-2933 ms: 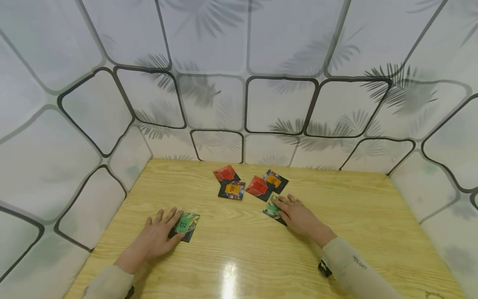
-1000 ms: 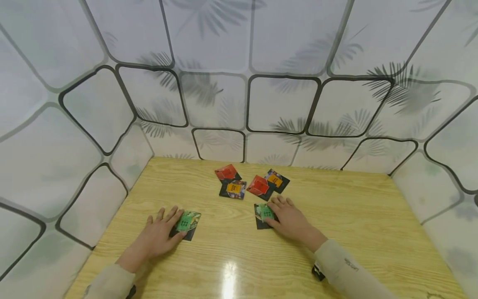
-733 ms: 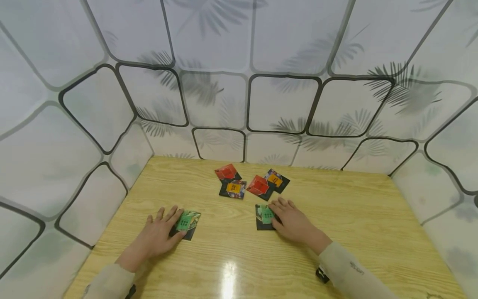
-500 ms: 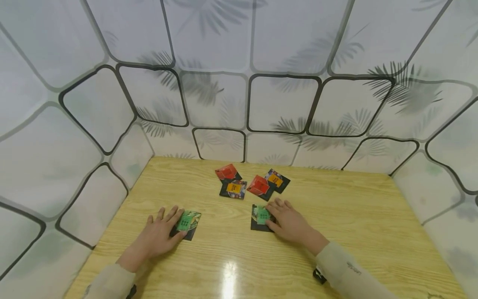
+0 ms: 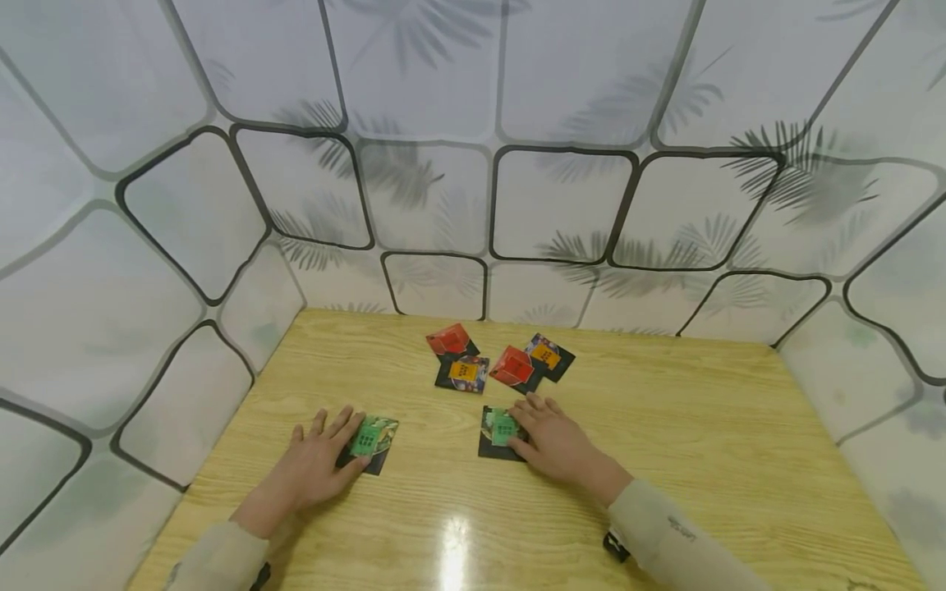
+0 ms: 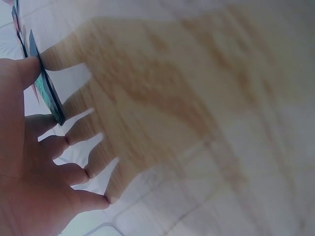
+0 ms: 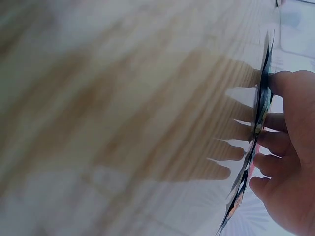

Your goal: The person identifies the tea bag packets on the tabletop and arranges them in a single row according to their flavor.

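I take 12 o'clock as pointing away from the person. Two green cards lie flat on the table (image 5: 443,484): the left green card (image 5: 373,442) is under the left hand (image 5: 314,464), and the right green card (image 5: 498,435) lies at its 3 o'clock, well apart, under the right hand (image 5: 557,443). Both hands rest palm down. The left fingers are straight and spread, with the forefinger and the thumb upon the card; the right fingers are also extended, closer together, and press the card from above. I see no pinch in either hand. How strongly they press, I cannot tell.

At 11 o'clock from the right green card, a red card (image 5: 447,338) meets an orange card (image 5: 464,373). Near 12 o'clock, another red card (image 5: 513,366) overlaps a second orange card (image 5: 546,355).

In my judgement, the main danger is at the right fingertips, which are so near to the overlapped pair that I cannot say if they touch it. A small push towards 12 o'clock could disturb this pair. Too light pressure could also let the fingers slip over the thin card; an uneven one could make it turn.

Compared with the earliest frame, the right green card has slid towards 9 o'clock and turned from tilted to almost straight. The left hand and the four far cards stay practically in place.
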### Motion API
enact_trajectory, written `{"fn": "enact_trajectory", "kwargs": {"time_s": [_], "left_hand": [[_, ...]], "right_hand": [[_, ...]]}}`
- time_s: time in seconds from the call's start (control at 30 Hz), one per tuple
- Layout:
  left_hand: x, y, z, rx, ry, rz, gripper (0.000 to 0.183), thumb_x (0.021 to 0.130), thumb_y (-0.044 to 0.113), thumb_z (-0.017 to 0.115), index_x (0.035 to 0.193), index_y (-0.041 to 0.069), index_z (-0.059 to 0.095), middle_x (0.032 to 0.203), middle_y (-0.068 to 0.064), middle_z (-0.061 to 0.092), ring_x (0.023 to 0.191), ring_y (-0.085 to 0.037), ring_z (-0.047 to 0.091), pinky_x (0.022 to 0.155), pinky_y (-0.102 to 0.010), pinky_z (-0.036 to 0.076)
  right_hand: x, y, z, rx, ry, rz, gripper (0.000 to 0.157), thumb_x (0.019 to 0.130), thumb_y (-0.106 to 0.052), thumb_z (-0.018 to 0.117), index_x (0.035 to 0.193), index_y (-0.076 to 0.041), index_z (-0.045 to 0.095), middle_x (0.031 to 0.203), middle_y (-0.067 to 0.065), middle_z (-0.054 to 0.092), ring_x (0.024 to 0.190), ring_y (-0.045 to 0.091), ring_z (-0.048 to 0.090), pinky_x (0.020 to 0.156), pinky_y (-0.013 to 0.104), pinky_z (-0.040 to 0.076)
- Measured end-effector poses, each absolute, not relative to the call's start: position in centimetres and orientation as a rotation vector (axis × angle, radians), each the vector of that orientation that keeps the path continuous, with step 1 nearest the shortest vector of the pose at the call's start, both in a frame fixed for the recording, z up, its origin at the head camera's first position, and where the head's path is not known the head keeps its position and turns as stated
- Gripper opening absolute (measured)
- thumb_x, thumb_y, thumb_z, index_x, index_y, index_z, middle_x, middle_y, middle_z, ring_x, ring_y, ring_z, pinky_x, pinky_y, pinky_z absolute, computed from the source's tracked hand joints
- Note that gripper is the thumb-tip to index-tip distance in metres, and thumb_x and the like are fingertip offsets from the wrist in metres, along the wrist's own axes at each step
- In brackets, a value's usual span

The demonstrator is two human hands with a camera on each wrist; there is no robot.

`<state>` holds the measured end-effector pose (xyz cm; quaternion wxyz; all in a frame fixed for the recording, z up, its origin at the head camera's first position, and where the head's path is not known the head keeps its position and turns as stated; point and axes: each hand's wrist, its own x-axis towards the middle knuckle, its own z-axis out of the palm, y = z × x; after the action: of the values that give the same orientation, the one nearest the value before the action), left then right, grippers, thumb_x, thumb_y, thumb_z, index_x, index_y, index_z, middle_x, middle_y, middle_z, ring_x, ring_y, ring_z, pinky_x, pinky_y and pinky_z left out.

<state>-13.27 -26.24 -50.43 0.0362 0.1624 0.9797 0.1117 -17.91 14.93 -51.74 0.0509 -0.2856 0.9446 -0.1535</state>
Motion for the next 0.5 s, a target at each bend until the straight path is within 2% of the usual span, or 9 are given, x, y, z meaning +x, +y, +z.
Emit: {"fn": "enact_trajectory", "kwargs": {"time_s": [0.5], "left_hand": [[-13.2,-26.2,-50.4,0.475,2.995,0.372,0.073,0.106,0.051,0.057,0.162,0.006,0.041,0.167,-0.024,0.039,0.147,-0.066,0.032,0.106,-0.088,0.027]], "right_hand": [[-17.9,12.1,-51.9,-0.962,2.847,-0.435,0.058,0.11,-0.042,0.054,0.154,-0.004,0.052,0.16,0.02,0.051,0.154,0.042,0.04,0.127,0.059,0.03]]}}
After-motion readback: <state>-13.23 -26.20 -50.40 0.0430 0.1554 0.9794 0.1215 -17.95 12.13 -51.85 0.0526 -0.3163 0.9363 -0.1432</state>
